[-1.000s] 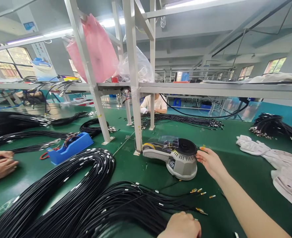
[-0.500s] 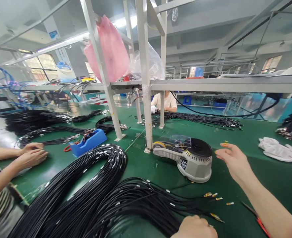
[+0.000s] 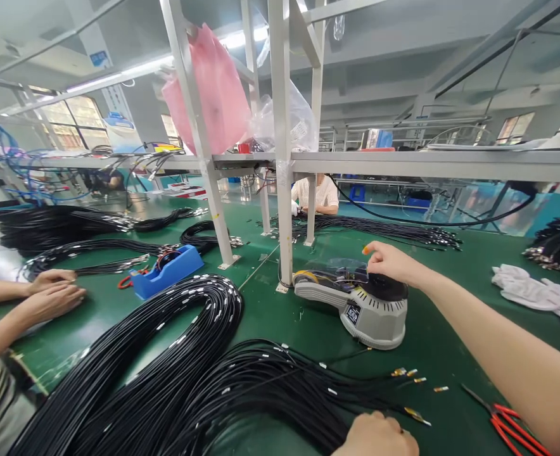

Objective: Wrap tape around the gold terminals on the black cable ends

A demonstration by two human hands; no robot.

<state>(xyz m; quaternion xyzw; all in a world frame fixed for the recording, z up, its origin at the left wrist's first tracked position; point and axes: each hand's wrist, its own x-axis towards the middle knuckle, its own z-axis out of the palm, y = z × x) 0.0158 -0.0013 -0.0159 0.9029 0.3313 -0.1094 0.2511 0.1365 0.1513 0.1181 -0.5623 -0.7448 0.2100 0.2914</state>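
Observation:
My right hand [image 3: 387,263] is over the black round top of the grey tape dispenser [image 3: 375,316], its fingers bent together. A small yellow-orange piece [image 3: 368,249] shows at a fingertip; whether anything else is between the fingers is hidden. At the bottom edge my left hand [image 3: 375,436] is closed, knuckles up, beside the bundle of black cables [image 3: 270,392]. What it grips is out of sight. Several cable ends with yellow-and-white tips [image 3: 415,415] lie just beyond it. Red-handled scissors [image 3: 508,421] lie beneath my right forearm.
White gloves [image 3: 527,288] lie on the green table at right. Metal posts [image 3: 284,221] carry a shelf [image 3: 403,163]. A blue tape holder [image 3: 168,272] stands left, near a co-worker's hands [image 3: 54,297]. Another person [image 3: 325,193] sits across the table.
My right hand has moved left from beside the tape dispenser to over its top. More of the scissors shows now. My left hand has barely moved.

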